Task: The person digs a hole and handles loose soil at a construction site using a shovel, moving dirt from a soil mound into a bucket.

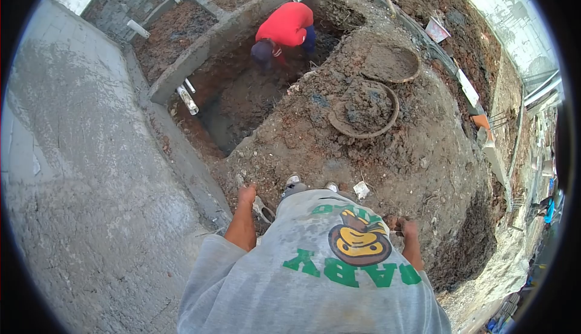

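My left hand (247, 193) hangs low beside my left leg, its fingers curled in, over the muddy ground. A whitish curved item (262, 209) lies right beside it, partly behind my grey shirt (321, 261). On the other side, my right hand (407, 227) is at the shirt's edge with its fingers bent. I cannot tell what, if anything, the curled fingers hold. Ahead of my shoes (293, 180) lie a round basin heaped with mud (364, 109) and a second mud-filled basin (392, 64) beyond it.
A person in a red shirt (284, 24) bends down inside a muddy pit (242, 101) with water at its near end. Concrete beams (200, 52) border the pit, and white pipes (187, 100) stick out there. A plastered wall (91, 152) rises at left. A white scrap (361, 189) lies near my feet.
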`<state>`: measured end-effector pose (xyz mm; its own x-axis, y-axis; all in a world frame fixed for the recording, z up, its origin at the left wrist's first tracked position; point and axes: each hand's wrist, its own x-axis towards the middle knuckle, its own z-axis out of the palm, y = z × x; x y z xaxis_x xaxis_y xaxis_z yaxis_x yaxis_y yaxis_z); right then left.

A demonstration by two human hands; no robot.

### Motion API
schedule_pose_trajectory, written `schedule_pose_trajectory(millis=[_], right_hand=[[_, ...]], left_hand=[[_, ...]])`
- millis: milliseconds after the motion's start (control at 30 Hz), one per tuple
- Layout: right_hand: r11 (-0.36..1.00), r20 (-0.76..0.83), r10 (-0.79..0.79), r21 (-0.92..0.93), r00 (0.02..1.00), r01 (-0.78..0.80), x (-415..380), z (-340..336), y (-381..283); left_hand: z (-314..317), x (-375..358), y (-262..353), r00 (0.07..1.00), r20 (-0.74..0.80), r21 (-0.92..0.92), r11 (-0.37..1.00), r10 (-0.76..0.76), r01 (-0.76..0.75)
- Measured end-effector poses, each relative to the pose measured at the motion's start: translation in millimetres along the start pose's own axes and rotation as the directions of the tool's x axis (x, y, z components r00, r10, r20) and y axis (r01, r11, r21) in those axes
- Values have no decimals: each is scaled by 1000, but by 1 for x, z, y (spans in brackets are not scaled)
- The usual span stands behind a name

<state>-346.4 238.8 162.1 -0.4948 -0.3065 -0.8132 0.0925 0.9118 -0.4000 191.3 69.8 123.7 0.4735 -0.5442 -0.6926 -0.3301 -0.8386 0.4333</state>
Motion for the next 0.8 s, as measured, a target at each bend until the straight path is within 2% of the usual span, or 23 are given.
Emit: schedule_pose_trajectory(millis=[200,267,300,367,700,800], right_hand=[[998,-49,-54,14,997,54,-15,10,-19],[999,-21,-50,-18,999,50,-24,11,-27],[999,-21,-51,-18,998,50,-19,10,-22],[998,6,-11,-57,1000,11,-2,7,-9],[1000,-9,17,-9,1000,-17,-16,13,-13],[1000,-12,9,-1,1000,-9,-15,12,-18]], left_hand=[[6,14,-8,999,-38,-12,1000,15,-15],[16,41,-32,1000,12,-155,988,-13,15],[13,35,-27,1000,12,-155,988,-13,15],[5,11,-4,1000,-11,-30,999,-27,26],[8,16,-12,999,-41,40,999,0,2],[8,18,-15,997,-6,0,997,74,-74]])
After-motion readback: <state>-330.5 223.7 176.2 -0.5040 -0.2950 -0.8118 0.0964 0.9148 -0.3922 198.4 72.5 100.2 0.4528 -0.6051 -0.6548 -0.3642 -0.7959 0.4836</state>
